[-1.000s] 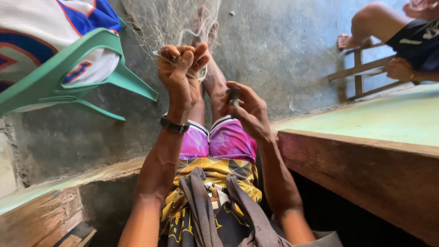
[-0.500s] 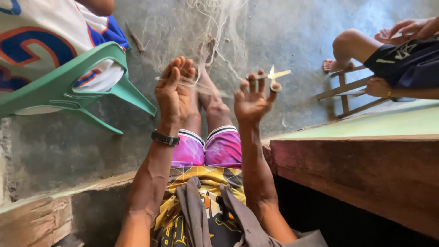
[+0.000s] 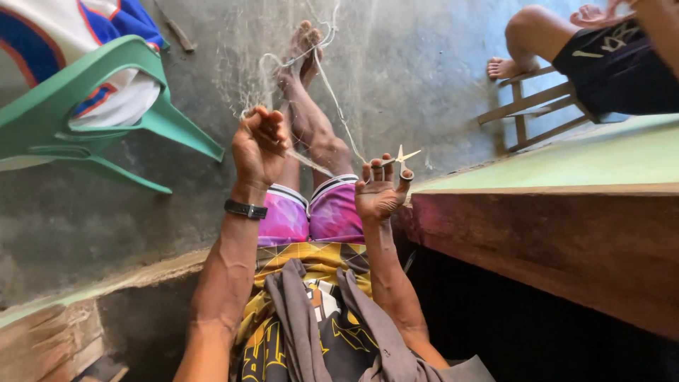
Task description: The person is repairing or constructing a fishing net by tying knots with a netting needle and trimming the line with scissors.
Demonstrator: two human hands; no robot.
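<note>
Nylon net: fine, near-clear mesh (image 3: 247, 78) spread over the concrete floor (image 3: 424, 64) toward 12 o'clock, draped round the person's outstretched feet (image 3: 305, 42) and running back to the left hand.
Left hand: (image 3: 260, 145) closed in a fist on a bunch of net and a pale cord (image 3: 332, 92), raised at about 11 o'clock from the lap; a dark band (image 3: 245, 209) sits on the wrist.
Right hand: (image 3: 380, 191) fingers curled through the loops of small scissors (image 3: 402, 157), gripping them, blades parted and pointing to 1 o'clock, just beside the cord but apart from it.
Tension: the feet seem to hold the far end, so the line between toes and fist looks taut; judged from this, a clean snip wants that pull kept firm.
Cutting well: bring the open blades square across the one strand meant, close to the knot, with the neighbouring mesh held clear by the left thumb; fine thread is easy to catch by mistake.
Risk: blade tips are near the left hand and the knees (image 3: 311, 212).
Around: green plastic chair (image 3: 106, 106) at 10 o'clock, wooden bench with green top (image 3: 566, 170) at 3 o'clock, another person's leg (image 3: 530, 35) on a small stool (image 3: 537, 113) at 2 o'clock.
</note>
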